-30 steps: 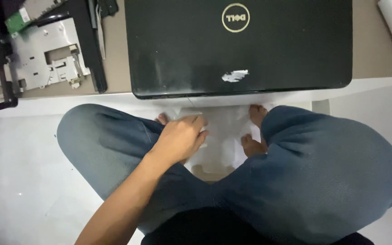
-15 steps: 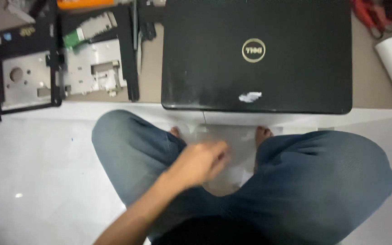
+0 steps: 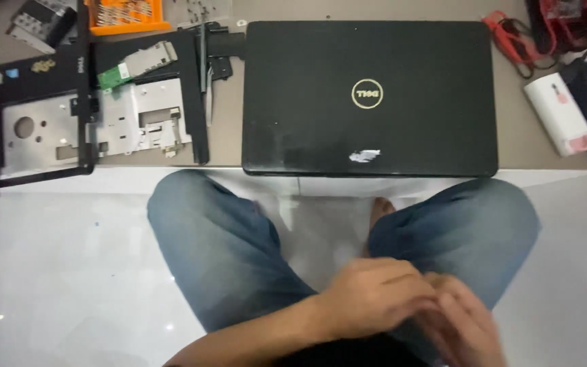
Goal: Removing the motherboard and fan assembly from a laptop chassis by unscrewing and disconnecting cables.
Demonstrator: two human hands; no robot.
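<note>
Left hand [image 3: 375,295] and right hand [image 3: 463,323] meet low over the lap, fingers curled and overlapping, touching each other; both are blurred, so whether anything is pinched between them I cannot tell. Beneath them, crossed legs in blue jeans [image 3: 225,251]. Ahead, well apart, a closed black laptop with a scuffed lid [image 3: 368,61] lies flat on the brown mat [image 3: 511,146]. Left of it sits a dismantled black-and-silver laptop chassis [image 3: 96,122]; right, a white rectangular box [image 3: 557,112].

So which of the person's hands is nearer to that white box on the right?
Right. The right hand lies low in the lap, below and left of the white box; the left hand sits beside it, further left.
</note>
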